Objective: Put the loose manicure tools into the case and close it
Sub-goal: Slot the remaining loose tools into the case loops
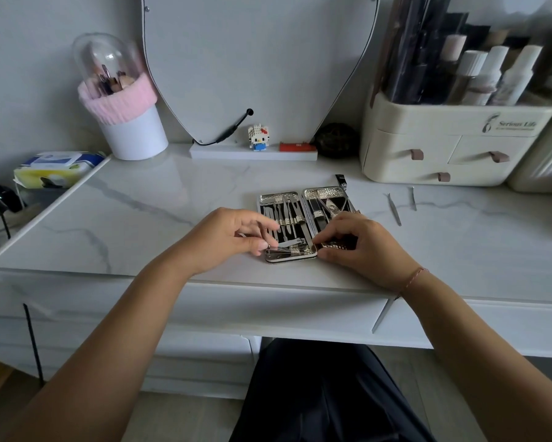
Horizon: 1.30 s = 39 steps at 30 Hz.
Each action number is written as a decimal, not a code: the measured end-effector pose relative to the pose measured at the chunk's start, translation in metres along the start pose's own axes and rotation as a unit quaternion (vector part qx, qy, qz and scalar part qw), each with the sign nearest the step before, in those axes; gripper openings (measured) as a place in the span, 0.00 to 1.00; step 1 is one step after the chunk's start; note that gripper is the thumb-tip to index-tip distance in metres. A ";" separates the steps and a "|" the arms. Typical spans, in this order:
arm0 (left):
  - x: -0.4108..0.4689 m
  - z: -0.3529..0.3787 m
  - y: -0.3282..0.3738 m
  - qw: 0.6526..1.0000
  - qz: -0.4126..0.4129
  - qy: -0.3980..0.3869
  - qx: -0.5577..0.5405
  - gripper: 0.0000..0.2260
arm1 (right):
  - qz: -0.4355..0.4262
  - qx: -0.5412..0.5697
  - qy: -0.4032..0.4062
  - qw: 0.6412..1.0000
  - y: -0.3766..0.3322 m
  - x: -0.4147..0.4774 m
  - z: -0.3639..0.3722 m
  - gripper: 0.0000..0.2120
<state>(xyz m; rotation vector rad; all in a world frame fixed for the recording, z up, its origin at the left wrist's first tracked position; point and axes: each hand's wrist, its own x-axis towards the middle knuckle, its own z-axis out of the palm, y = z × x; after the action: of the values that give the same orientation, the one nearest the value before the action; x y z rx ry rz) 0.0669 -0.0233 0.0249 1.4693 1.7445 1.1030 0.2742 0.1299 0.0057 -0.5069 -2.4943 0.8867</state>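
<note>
The case (281, 197) lies open and flat on the worktop (140, 218), near the front edge. Many tools sit in rows inside it. The left hand (226, 239) pinches one end of a clipper (290, 243) at the near end of the left half. The right hand (363, 247) has its fingers curled and holds the near edge of the case. Tweezers (394, 214) and a thin pick (412, 198) lie loose on the worktop, to the right of the case

The right hand (362, 245) hid the near right corner of the case (279, 197); bottles (494, 71) beyond it were blurred.
</note>
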 end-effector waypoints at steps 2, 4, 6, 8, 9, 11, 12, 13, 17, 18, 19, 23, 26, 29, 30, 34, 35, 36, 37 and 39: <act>0.001 0.003 -0.001 0.999 -0.009 0.007 -0.031 0.12 | 0.000 0.000 -0.001 1.000 0.000 0.000 0.000 0.07; 0.002 0.010 -0.003 0.999 -0.008 0.011 -0.041 0.10 | -0.001 -0.001 0.000 1.000 0.001 0.001 0.000 0.07; 0.002 0.018 -0.005 0.999 0.000 0.018 -0.035 0.07 | -0.002 -0.006 0.001 1.000 0.001 0.001 0.000 0.07; 0.001 0.022 -0.006 0.999 0.017 0.029 -0.021 0.07 | -0.002 -0.005 0.000 1.000 0.001 0.001 0.001 0.07; 0.001 0.023 -0.006 0.999 0.028 0.036 -0.011 0.08 | -0.003 -0.005 0.000 1.000 0.001 0.001 0.001 0.07; 0.001 0.026 -0.006 0.998 0.045 0.051 0.014 0.10 | 0.001 -0.008 -0.002 1.000 0.000 0.001 0.000 0.08; 0.001 0.027 -0.006 0.996 0.050 0.063 0.030 0.09 | 0.007 -0.003 -0.004 1.000 -0.001 0.000 -0.001 0.07; 0.001 0.030 -0.008 0.994 0.055 0.077 0.054 0.09 | 0.014 0.008 -0.004 1.000 -0.003 0.000 -0.002 0.06; 0.002 0.037 -0.012 0.987 0.073 0.094 0.106 0.09 | 0.027 0.023 0.046 0.998 -0.021 0.013 0.000 0.11; 0.002 0.037 -0.012 0.987 0.074 0.094 0.107 0.09 | 0.030 0.017 0.049 0.998 -0.028 0.018 0.003 0.16; 0.003 0.036 -0.012 0.987 0.073 0.095 0.108 0.09 | 0.036 0.015 0.046 0.998 -0.034 0.023 0.005 0.18; 0.003 0.036 -0.014 0.977 0.099 0.104 0.156 0.10 | 0.059 0.011 0.037 0.998 -0.044 0.033 0.016 0.16; 0.002 0.035 -0.017 0.975 0.116 0.103 0.157 0.10 | 0.065 0.035 0.043 0.996 -0.042 0.032 0.017 0.14; 0.000 0.032 -0.019 0.990 0.077 0.070 0.099 0.11 | 0.089 0.022 0.070 0.993 -0.037 0.027 0.017 0.14; 0.000 0.032 -0.019 0.991 0.071 0.066 0.092 0.11 | 0.100 0.014 0.077 0.992 -0.035 0.024 0.018 0.14; -0.001 0.034 -0.020 0.993 0.063 0.083 0.063 0.11 | 0.144 -0.009 0.071 0.987 -0.030 0.012 0.021 0.16; -0.002 0.034 -0.020 0.993 0.060 0.086 0.058 0.11 | 0.153 -0.015 0.069 0.986 -0.030 0.010 0.021 0.16; -0.002 0.034 -0.020 0.993 0.059 0.088 0.057 0.10 | 0.159 -0.019 0.070 0.985 -0.030 0.009 0.021 0.16; -0.002 0.034 -0.020 0.992 0.060 0.089 0.059 0.10 | 0.164 -0.023 0.073 0.983 -0.030 0.009 0.021 0.15; -0.002 0.034 -0.020 0.992 0.063 0.089 0.062 0.10 | 0.169 -0.026 0.081 0.982 -0.030 0.009 0.021 0.14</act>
<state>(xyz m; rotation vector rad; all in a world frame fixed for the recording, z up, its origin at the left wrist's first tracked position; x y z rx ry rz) 0.0865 -0.0189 -0.0088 1.6177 1.8945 1.2430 0.2503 0.1016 0.0128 -1.0023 -2.3251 0.8635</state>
